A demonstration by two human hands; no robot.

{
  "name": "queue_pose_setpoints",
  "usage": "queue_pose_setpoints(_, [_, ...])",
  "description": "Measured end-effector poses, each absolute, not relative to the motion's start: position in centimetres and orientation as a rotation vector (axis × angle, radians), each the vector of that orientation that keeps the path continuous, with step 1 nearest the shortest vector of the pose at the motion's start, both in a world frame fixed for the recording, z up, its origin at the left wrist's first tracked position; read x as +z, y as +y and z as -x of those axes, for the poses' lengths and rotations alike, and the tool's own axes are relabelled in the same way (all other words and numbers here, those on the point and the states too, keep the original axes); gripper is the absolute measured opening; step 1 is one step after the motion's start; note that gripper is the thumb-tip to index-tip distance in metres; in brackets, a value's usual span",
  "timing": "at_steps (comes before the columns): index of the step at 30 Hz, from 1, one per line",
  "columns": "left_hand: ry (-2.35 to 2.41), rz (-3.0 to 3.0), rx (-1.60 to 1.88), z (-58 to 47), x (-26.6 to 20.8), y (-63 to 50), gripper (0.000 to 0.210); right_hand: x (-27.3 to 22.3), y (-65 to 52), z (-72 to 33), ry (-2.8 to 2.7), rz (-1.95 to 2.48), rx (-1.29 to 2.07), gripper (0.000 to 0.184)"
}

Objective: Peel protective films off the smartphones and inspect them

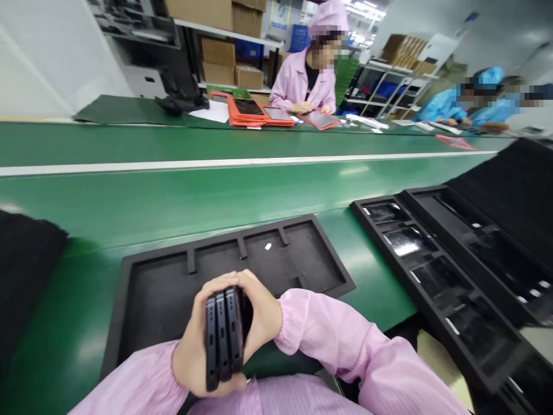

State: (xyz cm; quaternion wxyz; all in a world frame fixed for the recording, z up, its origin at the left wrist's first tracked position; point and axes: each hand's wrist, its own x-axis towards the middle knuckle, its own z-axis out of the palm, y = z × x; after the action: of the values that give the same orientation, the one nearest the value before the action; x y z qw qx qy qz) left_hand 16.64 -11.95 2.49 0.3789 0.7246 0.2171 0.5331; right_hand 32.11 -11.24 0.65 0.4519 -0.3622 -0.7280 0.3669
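Upright in front of my body is a stack of dark phones (pixel 223 337), their narrow ends with ports and speaker holes facing me. My left hand (pixel 192 354) wraps around the stack's left side and underneath it. On the other side, my right hand (pixel 264 314) grips the same stack, with its fingers over the top. Just beyond both hands lies a black foam tray (pixel 164 294) with short dividers. A small white scrap (pixel 268 246) rests inside that tray.
To the right, a black tray (pixel 400 259) holds several glossy dark panels, beside another black tray (pixel 432 202). Black cloth-like material (pixel 26 288) lies left. Across the green conveyor (pixel 207 196), a person in pink (pixel 298 80) handles a red-framed device (pixel 320 119); others wear blue.
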Motion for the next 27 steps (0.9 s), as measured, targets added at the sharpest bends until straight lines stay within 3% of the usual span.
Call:
queue_pose_setpoints(8, [0.47,-1.785,1.404,-17.4,2.7,-11.1,0.098,1.1,-10.8,-32.6,-1.818,0.747,0.911,0.105])
queue_pose_setpoints(27, [0.416,-1.726,1.513,-18.2,2.3,-11.3,0.111,1.9,-11.1,-32.0,-1.766,0.747,0.953,0.072])
